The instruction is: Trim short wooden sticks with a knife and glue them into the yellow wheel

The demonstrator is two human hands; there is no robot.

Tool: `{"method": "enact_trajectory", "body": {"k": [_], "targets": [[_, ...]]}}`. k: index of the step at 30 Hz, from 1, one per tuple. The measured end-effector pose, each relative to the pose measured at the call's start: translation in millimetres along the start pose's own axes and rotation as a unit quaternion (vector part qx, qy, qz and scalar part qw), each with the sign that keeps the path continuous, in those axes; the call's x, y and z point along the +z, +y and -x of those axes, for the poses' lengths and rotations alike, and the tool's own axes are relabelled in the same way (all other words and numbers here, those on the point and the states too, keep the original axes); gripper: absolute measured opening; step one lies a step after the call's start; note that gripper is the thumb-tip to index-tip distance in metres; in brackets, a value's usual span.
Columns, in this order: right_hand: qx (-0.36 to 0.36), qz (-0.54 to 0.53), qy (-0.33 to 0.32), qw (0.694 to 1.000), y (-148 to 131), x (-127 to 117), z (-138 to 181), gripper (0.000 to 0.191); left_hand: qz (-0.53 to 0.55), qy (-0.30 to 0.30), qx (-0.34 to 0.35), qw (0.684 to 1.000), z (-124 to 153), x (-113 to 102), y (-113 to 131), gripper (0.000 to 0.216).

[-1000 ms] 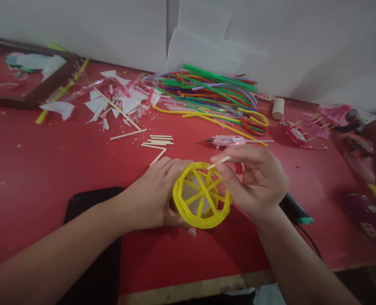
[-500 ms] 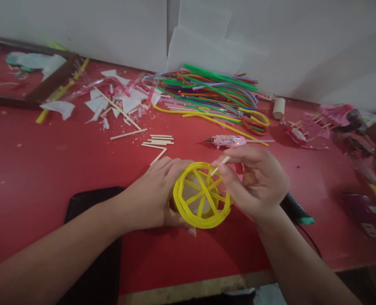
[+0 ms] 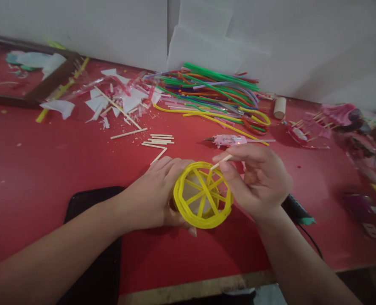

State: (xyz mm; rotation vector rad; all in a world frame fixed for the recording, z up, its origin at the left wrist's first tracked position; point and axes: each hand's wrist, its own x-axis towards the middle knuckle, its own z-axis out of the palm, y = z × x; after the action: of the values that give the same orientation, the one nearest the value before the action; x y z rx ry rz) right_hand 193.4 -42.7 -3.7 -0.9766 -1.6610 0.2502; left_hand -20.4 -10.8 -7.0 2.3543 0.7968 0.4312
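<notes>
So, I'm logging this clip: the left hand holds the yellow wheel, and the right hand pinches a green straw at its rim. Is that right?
Not quite. The right hand pinches a short pale wooden stick, not a green straw; the head view shows it. The green straws lie in the pile at the back of the table. The rest stands: the left hand holds the yellow wheel, and the stick is at its rim.

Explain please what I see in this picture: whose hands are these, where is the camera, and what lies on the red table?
The camera sits on a person's head and looks down at that person's own two bare hands. The left hand steadies a yellow wheel with spokes. The right hand pinches a small wooden stick at the wheel's rim. On the red table lie colourful straws, more cut sticks, white paper scraps and a pink glue gun.
</notes>
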Motion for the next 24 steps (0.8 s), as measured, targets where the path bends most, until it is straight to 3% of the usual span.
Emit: {"method": "enact_trajectory", "body": {"k": [19,24], "targets": [[-0.017,0.008,0.015,1.000,-0.6,-1.1,-0.8,0.043,0.005,-0.001,-0.002,1.000,0.4,1.1,-2.0,0.093],[0.012,-0.002,0.013,1.000,-2.8,-1.0,-0.7,0.041,0.004,0.001,-0.002,1.000,1.0,1.8,-2.2,0.092]]}}
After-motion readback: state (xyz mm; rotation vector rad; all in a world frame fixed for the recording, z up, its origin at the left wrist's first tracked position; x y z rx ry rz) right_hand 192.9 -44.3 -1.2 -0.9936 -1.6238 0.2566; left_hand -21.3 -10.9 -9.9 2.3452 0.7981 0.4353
